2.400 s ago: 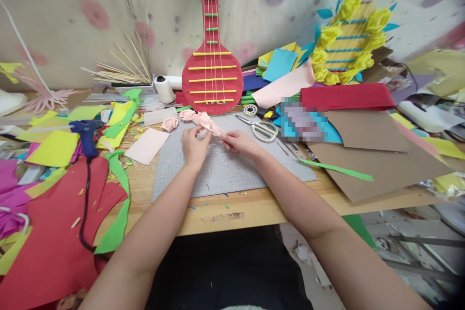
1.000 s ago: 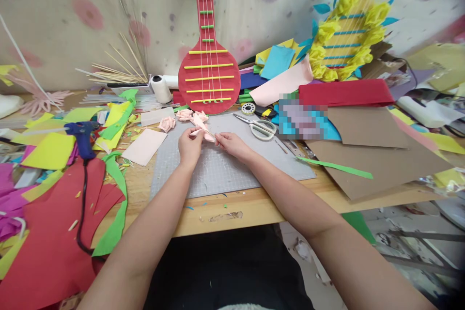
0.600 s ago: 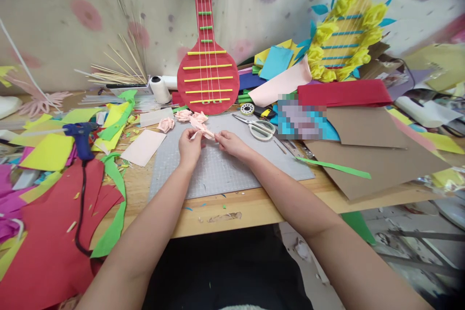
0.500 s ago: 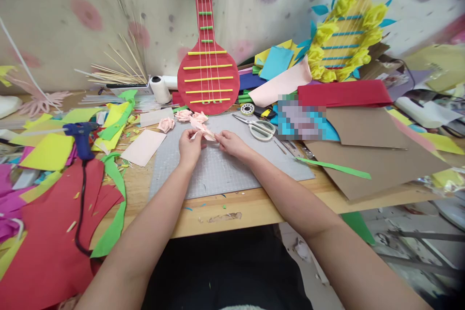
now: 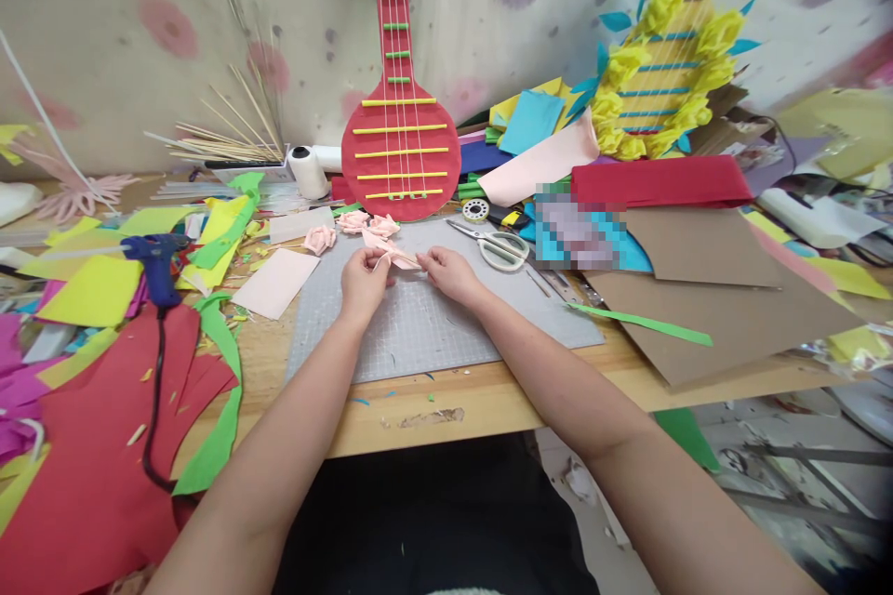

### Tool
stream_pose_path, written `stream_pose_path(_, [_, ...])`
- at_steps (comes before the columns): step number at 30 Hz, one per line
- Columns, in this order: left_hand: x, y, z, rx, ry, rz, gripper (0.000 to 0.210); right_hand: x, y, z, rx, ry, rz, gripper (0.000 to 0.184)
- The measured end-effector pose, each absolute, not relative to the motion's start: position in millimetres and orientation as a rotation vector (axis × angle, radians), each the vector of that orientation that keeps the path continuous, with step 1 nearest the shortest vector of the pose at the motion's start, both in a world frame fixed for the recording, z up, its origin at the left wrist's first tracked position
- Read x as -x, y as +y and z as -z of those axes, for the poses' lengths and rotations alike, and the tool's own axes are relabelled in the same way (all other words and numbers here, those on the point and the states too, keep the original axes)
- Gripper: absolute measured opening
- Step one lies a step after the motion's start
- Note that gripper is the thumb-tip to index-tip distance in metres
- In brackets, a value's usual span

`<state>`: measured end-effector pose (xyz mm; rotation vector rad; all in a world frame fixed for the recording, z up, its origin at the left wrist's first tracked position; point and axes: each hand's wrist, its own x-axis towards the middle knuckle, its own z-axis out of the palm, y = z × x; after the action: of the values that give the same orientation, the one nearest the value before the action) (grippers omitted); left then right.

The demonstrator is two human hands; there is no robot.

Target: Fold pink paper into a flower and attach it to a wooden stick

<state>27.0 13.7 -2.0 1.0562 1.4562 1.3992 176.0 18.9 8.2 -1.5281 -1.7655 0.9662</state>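
Above the grey cutting mat [image 5: 446,335], my left hand [image 5: 363,286] pinches a piece of pale pink crepe paper [image 5: 380,244], gathered and folded. My right hand [image 5: 450,275] is closed on the end of a thin stick [image 5: 410,262] that runs into the paper. Fingers partly hide where paper and stick meet. Just beyond my hands lie several pink paper roses [image 5: 319,240]. White-handled scissors [image 5: 503,251] rest on the mat to the right of my right hand. Flat pink paper pieces [image 5: 276,284] lie to the left.
A red paper-covered lute shape [image 5: 401,158] leans upright at the back. A blue glue gun [image 5: 159,270] stands at left among coloured paper scraps. Brown cardboard [image 5: 726,325] and a green strip [image 5: 642,324] lie on the right. A yellow flowered instrument [image 5: 656,74] leans behind.
My right hand has shifted slightly right, away from my left, and more of the stick shows between them. The pink paper sits a little lower and has turned slightly.
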Motion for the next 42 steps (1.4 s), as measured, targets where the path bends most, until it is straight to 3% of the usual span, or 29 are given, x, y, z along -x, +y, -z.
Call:
stream_pose_path(9, [-28.5,10.1,-11.8,-0.889,1.408,-1.393,0.013,-176.8,18.7,-11.2,1.501,-1.784,-1.016,0.035])
stream_pose_path(23, [-14.0,10.6,-21.0,-0.816,1.244,-1.278,0.036,-178.3,6.0,-17.9,1.329,-2.037,-0.746,0.027])
stream_pose_path(31, [-23.7,13.7,-11.1,-0.914,1.415,-1.485,0.026,-158.6,1.0,-14.8,1.537,-1.998,-0.546,0.024])
stream_pose_path(42, [-23.1,11.9,-20.7,-0.797,1.396,-1.418,0.018,-156.9,-1.5,-10.2,1.515,-2.131,-0.389,0.029])
